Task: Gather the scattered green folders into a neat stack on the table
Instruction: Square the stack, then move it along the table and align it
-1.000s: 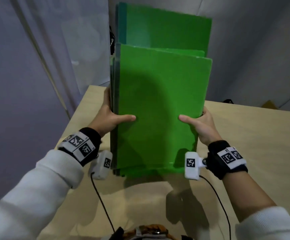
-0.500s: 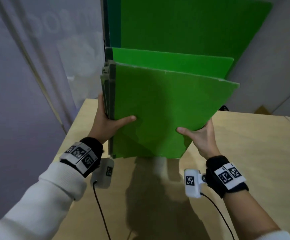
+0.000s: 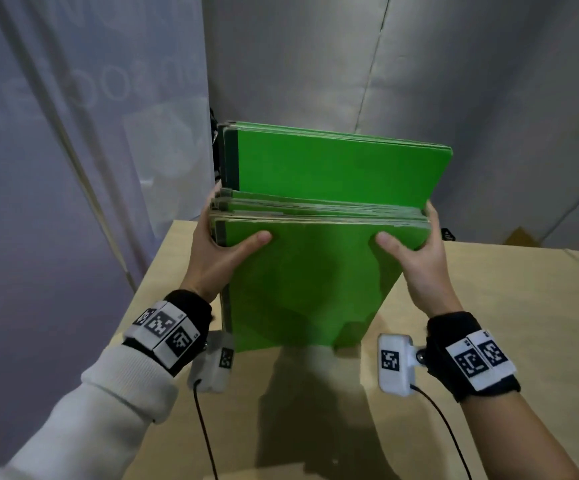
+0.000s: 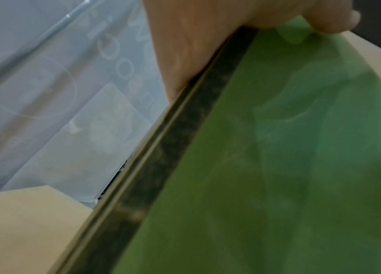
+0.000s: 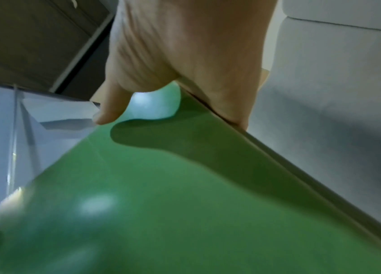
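Both hands, left (image 3: 222, 252) and right (image 3: 416, 258), clasp the green folders (image 3: 301, 289) by their side edges. The folders stand upright near the tabletop (image 3: 506, 306) left edge, probably to knock them even.

Ahead of you a grey fabric backdrop (image 3: 419, 81) with a vertical seam, to your left a translucent sheet (image 3: 73, 133) bearing faint mirrored lettering, a small yellow-brown object (image 3: 520, 236) past the far right edge.
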Available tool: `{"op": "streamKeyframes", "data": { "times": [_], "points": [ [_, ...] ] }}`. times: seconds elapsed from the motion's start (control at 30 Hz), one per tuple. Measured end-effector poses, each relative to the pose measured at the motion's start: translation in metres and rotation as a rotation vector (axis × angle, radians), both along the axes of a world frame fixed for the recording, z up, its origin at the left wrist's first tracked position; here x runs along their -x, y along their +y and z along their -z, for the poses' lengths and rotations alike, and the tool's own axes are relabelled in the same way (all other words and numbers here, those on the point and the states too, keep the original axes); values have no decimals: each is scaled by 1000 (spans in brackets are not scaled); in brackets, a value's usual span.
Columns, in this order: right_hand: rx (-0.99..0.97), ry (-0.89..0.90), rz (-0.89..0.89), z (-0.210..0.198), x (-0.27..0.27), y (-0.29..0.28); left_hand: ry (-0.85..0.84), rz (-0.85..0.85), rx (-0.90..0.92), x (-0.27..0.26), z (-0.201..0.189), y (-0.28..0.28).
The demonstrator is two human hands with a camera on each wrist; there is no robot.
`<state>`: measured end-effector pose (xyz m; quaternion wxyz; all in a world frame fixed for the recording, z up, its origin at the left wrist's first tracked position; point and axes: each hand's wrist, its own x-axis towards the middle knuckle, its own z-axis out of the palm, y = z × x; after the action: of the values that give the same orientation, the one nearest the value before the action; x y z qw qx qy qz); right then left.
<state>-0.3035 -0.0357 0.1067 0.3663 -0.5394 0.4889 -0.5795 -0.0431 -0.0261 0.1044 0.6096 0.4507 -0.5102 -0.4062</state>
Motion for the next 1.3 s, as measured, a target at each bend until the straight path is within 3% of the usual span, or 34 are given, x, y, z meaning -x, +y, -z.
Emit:
{"op": "streamKeyframes", "data": {
  "times": [0.07,0.2,0.37,0.5,0.83,1.0,1.2,1.3],
  "points": [
    [77,29,16,-16,-1,-3,-19,-3,56,3,-12,1],
    [177,-89,56,-46,-5,-11,-19,-24,141,6,-41,-4],
    [320,-38,99,-72,-13,-21,-3,-27,227,4,-68,-21],
    [312,86,119,-67,-13,-21,-60,-34,257,6,-68,-19],
    [297,169,77,-61,-12,-18,45,-200,390,10,-67,-29],
    [127,3,60,-55,-13,-15,164,-94,305,7,-65,-24],
    [148,13,35,-48,-7,-21,166,-79,104,8,-74,-26],
    [128,-9,11,-43,-6,-23,141,35,47,4,-69,-21]
  ]
}}
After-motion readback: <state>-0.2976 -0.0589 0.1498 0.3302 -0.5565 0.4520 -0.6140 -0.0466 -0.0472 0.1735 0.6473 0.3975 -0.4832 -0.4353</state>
